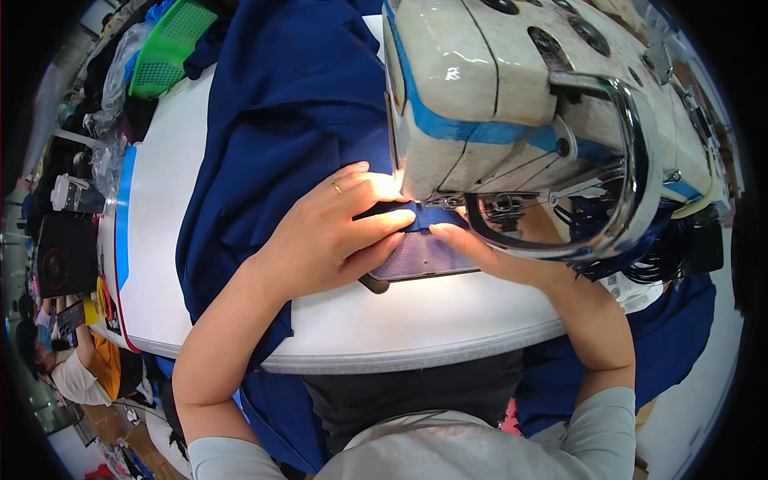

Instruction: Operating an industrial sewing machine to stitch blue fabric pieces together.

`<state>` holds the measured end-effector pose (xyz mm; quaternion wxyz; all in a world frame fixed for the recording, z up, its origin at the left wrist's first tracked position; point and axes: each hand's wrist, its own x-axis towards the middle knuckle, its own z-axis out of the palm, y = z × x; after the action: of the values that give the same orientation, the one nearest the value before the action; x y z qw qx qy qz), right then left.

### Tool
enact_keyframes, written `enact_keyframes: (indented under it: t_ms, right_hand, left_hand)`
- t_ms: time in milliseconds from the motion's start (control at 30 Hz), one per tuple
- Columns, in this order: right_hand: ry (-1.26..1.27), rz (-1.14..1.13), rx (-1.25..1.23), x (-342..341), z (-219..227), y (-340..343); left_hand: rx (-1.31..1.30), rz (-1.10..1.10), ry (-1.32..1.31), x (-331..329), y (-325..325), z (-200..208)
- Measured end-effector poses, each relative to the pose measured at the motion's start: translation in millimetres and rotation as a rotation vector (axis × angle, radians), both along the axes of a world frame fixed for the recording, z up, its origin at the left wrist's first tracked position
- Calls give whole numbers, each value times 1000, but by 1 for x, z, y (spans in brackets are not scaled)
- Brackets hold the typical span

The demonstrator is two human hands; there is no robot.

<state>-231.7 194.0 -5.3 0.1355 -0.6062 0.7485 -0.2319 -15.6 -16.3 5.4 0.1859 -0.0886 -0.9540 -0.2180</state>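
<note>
A dark blue fabric [280, 120] runs from the far side over the left of the table down to its front edge. Its narrow edge [436, 216] lies on the metal plate under the presser foot of a white and blue sewing machine [472, 72]. My left hand [344, 220], a ring on one finger, holds this edge just left of the foot, fingertips bent onto the cloth. From the right, my right hand [512, 260] grips the same edge, its thumb on the cloth; the curved metal bar hides part of its fingers.
The metal bar [640, 160] arches in front of the machine's needle area. Dark blue threads [664, 240] hang at the right. On the left are a green basket [168, 48], a lidded clear container [76, 194] and a person [76, 368] holding a phone. The white table [376, 320] has a curved front edge.
</note>
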Motion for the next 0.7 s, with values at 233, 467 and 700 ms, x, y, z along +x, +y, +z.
enact_keyframes:
  t_ms: [233, 467, 700]
  right_hand:
    - [107, 200, -92, -8, -10, 11]
    - [70, 288, -208, -5, 2, 4]
    - [149, 275, -105, -10, -3, 5]
  left_hand:
    - [-24, -8, 15, 3, 1, 0]
    - [-41, -23, -31, 3, -3, -4]
    - [25, 47, -161, 0, -6, -17]
